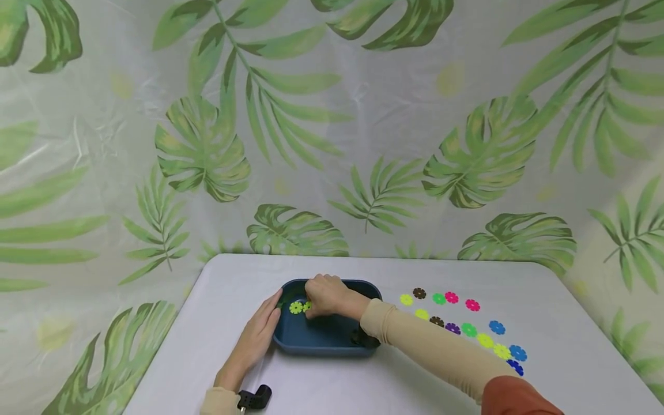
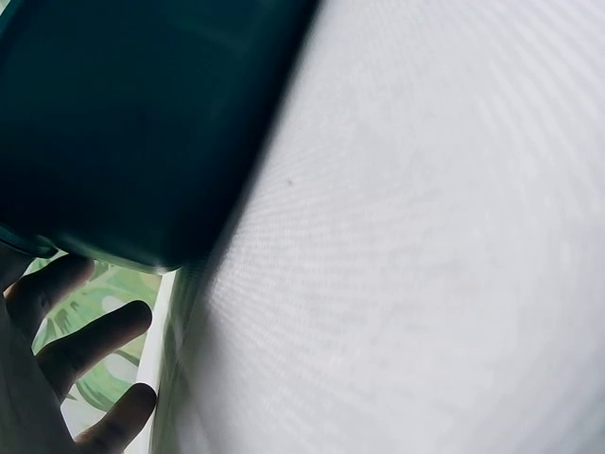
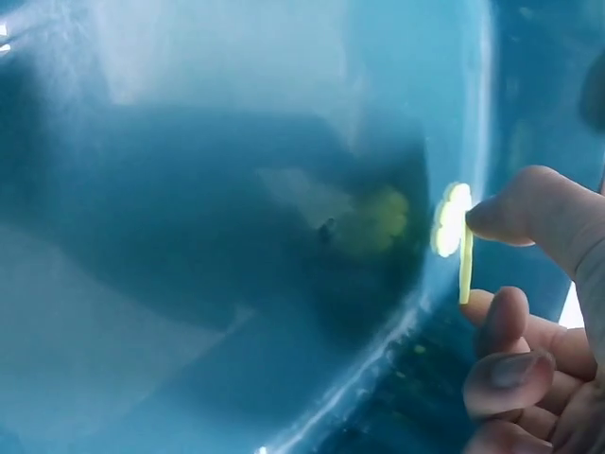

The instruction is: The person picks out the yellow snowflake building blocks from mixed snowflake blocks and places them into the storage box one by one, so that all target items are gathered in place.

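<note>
The right hand [image 1: 324,295] pinches a yellow disc [image 3: 465,270] between thumb and fingertips, its other fingers curled, inside a tray [image 1: 337,350]. The left hand [image 1: 259,325] lies with fingers extended against the tray's nine-o'clock end. The held piece is thin, smooth and apparently plastic; in the right wrist view it shows edge-on as a narrow strip, running roughly from twelve to six o'clock. A second yellow disc [image 3: 446,227], just beside it, shows a scalloped, flower-like outline. The tray is deep blue, glossy inside, a rounded rectangle with curved walls, its long axis running from nine to three o'clock. Beige sleeves [image 1: 430,346] cover the forearms, with rust-red fabric [image 1: 519,397] higher on the right arm.

At three o'clock from the tray lie loose flat discs [image 1: 469,329] of the same petalled form: yellow, green, brown, pink, purple and blue. The white table [image 1: 171,357] has rounded far corners and, close up, a finely ribbed surface. Towards twelve o'clock hangs a creased, shiny sheet [image 1: 386,115] printed with green leaves.
</note>
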Demonstrator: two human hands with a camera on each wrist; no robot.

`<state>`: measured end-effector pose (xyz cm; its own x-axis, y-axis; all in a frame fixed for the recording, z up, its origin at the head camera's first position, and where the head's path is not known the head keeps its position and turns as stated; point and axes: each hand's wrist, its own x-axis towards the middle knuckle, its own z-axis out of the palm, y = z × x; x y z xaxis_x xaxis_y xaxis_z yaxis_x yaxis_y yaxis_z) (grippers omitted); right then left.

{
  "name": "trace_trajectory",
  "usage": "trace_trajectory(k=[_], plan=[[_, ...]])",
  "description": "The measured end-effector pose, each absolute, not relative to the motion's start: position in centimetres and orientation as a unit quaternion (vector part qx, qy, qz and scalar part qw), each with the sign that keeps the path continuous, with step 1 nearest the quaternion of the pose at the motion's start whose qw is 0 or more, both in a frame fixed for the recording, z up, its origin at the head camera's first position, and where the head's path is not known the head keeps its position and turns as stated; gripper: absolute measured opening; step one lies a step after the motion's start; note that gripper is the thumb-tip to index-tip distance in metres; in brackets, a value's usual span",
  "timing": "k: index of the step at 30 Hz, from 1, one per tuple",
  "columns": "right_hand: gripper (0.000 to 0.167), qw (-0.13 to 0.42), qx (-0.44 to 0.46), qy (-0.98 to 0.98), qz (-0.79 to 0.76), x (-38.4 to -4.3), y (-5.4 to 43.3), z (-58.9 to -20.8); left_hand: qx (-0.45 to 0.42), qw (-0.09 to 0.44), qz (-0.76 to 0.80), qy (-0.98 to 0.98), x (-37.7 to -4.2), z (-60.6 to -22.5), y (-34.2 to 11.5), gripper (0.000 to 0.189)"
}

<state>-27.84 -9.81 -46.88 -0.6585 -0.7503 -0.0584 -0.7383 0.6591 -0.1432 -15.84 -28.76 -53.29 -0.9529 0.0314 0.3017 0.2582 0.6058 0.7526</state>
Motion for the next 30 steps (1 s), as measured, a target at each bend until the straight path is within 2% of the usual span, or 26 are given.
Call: trace_trajectory(k=[30], plan=[[0.028,0.08,-0.404,0.908,-0.078,-29.0,-10.1,-48.9,-0.085,0.13,-0.429,-0.89,-16.1,-53.5,-29.0,0.048]])
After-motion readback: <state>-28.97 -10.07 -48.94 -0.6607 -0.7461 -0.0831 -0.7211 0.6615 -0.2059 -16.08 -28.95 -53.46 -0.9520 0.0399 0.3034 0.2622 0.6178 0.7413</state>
